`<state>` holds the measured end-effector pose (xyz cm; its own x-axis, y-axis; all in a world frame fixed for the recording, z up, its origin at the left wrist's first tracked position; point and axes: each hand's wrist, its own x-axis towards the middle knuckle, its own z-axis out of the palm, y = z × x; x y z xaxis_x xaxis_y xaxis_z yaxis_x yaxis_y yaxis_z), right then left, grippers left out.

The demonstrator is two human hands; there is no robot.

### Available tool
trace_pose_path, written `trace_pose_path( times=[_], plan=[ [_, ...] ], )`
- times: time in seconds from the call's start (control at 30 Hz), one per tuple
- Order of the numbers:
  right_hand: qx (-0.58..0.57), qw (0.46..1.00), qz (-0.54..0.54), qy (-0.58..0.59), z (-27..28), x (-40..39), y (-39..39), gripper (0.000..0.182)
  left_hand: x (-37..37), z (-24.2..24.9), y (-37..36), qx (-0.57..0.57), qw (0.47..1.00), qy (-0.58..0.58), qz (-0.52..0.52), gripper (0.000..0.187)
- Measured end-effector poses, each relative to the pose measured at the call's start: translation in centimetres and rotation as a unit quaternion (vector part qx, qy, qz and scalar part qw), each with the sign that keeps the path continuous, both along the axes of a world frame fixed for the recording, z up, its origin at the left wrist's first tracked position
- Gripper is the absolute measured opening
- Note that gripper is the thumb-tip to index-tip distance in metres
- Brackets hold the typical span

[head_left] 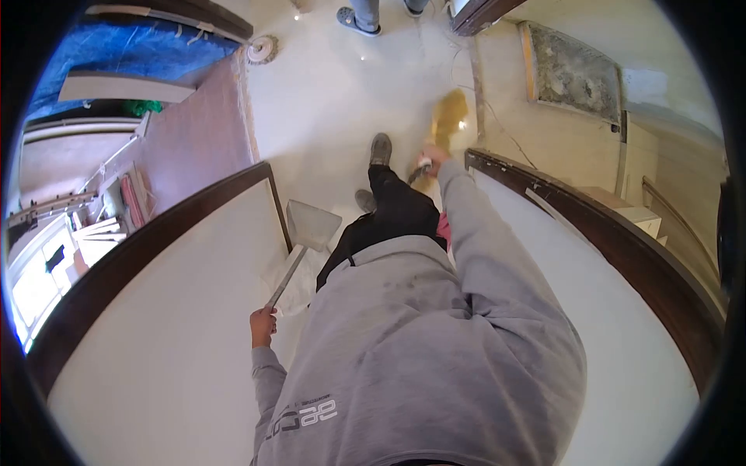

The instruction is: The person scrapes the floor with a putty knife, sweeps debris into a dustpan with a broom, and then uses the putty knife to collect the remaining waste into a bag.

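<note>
Low on the left, my left hand [263, 327] is closed around the long handle of a dustpan [313, 224]. The pan is pale, and it hangs beside my left leg near the white wall. My right hand [437, 155] reaches forward, its fingers wrapped round a hand broom [448, 116]. Yellowish bristles fan out ahead of that hand over the pale floor, somewhat smeared by motion. A short stub of the broom's handle pokes out behind my fist.
Dark wooden frames [148, 233] edge the white walls on both sides. Ahead, another person's foot in a clog [359, 21] stands on the shiny floor [342, 85]. A round whitish object [263, 50] lies at the left, and a thin cable [505, 130] runs along the right.
</note>
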<state>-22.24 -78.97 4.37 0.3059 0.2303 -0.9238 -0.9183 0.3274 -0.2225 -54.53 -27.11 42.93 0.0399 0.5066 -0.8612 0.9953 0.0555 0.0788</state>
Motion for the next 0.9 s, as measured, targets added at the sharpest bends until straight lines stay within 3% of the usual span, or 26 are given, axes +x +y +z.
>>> trace_pose_path(
  times=[0.07,0.17,0.3,0.33,0.4,0.43,0.53,0.67,0.73,0.77,0.8,0.87,0.9],
  plan=[
    [0.063,0.996,-0.058,-0.03,2.5,2.9,1.8,0.007,-2.7,1.4,-0.3,0.013,1.0,0.004,0.003,0.028],
    [0.101,0.993,-0.067,0.012,12.1,5.2,2.1,0.011,-6.7,2.2,-0.4,0.024,0.999,-0.01,0.02,0.029],
    [0.104,0.993,-0.044,0.044,16.5,0.2,-4.4,0.012,-13.5,0.3,-0.7,0.015,0.994,-0.04,0.1,0.03],
    [0.018,0.999,0.025,-0.025,20.4,-2.3,-5.2,0.012,-14.8,-0.3,-1.1,0.013,0.992,-0.048,0.112,0.03],
    [-0.023,0.996,0.076,0.027,23.1,-7.2,-8.4,0.014,-17.1,-1.5,-2.3,0.031,0.987,-0.059,0.146,0.029],
    [-0.096,0.994,0.028,0.045,27.8,-9.8,-7.6,0.015,-18.1,-2.0,-2.9,0.029,0.985,-0.062,0.159,0.029],
    [-0.123,0.979,0.093,0.131,33.4,-16.1,-8.1,0.013,-20.7,-3.3,-4.7,0.015,0.968,-0.11,0.226,0.028],
    [-0.141,0.972,0.144,0.124,29.0,-18.9,-8.7,0.013,-24.3,-6.6,-5.2,0.041,0.968,-0.099,0.227,0.025],
    [-0.132,0.975,0.113,0.141,24.3,-16.2,-7.4,0.006,-25.8,-7.9,-4.9,0.056,0.986,-0.096,0.126,0.025],
    [-0.11,0.98,0.065,0.156,22.2,-14.6,-6.1,0.004,-29.3,-10.6,-3.7,0.067,0.988,-0.139,0.0,0.026],
    [-0.064,0.984,0.03,0.164,19.8,-13.0,-5.0,0.005,-28.4,-9.7,-4.3,0.068,0.988,-0.139,0.01,0.026],
    [0.003,0.984,-0.029,0.176,13.8,-9.7,-3.1,0.007,-24.3,-5.3,-4.5,0.042,0.98,-0.066,0.184,0.027],
    [0.026,0.982,-0.052,0.18,11.5,-8.1,-1.9,0.008,-24.1,-4.6,-4.5,0.045,0.982,-0.08,0.162,0.028]
  ],
)
